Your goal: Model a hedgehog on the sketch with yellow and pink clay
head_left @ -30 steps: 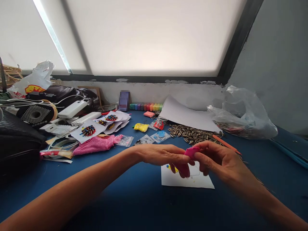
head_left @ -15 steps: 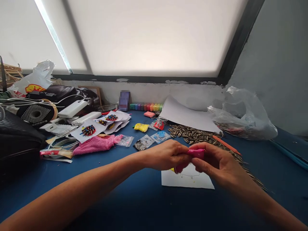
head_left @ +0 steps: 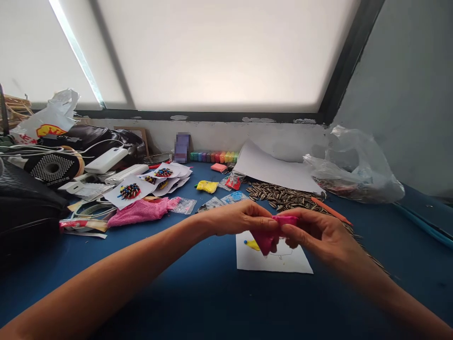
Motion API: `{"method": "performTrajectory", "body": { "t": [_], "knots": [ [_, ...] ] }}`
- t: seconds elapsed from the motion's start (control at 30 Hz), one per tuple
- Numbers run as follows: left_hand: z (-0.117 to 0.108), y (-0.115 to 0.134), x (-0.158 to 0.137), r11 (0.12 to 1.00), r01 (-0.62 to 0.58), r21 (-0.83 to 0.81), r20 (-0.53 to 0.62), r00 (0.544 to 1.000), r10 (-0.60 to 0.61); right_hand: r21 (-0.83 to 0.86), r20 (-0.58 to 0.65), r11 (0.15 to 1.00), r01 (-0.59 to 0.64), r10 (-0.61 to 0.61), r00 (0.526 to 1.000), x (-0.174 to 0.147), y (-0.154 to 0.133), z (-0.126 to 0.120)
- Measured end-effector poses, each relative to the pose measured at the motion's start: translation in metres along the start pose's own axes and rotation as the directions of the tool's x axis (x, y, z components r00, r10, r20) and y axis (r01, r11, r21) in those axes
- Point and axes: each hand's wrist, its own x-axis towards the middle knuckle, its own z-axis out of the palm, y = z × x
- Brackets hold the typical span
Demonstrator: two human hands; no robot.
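My left hand (head_left: pixel 244 218) pinches one side of a small, bright pink packet (head_left: pixel 264 240), thumb on top. My right hand (head_left: pixel 320 232) grips its other end between thumb and fingers. One pointed corner of the packet hangs below the left fingers; what is inside does not show. Beneath both hands lies a white sheet of paper (head_left: pixel 274 264) with a pencil outline, partly covered by the hands. At the sheet's left a yellow clay shape (head_left: pixel 253 245) with a small blue dot can be seen.
Striped sunflower seeds (head_left: pixel 272 195) spread behind and right of my hands, with an orange pen-like stick (head_left: pixel 331 210) on them. Beyond are small clay packets (head_left: pixel 207 187), a pink cloth (head_left: pixel 141 212), finished seed pictures (head_left: pixel 130 191), coloured clay blocks (head_left: pixel 214 157) and a plastic bag (head_left: pixel 361 174).
The pink packet has turned and spread between my hands, its corner now hanging lower. My left fingers have shifted up, showing more of the yellow shape and its blue dot.
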Motion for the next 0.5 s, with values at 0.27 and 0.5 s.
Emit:
{"method": "performTrajectory", "body": {
  "t": [0.27,0.5],
  "knots": [
    [0.002,-0.0064,0.0022,0.984,-0.027,0.177,-0.13,0.99,0.05,0.081,-0.092,0.997,0.009,-0.002,0.996,0.0031,0.0052,0.0076],
    [-0.003,-0.0081,0.0022,0.997,-0.055,-0.053,-0.176,0.983,0.045,0.068,-0.138,0.997,-0.023,0.033,0.99,0.0078,-0.0046,0.0017]
  ]
}}
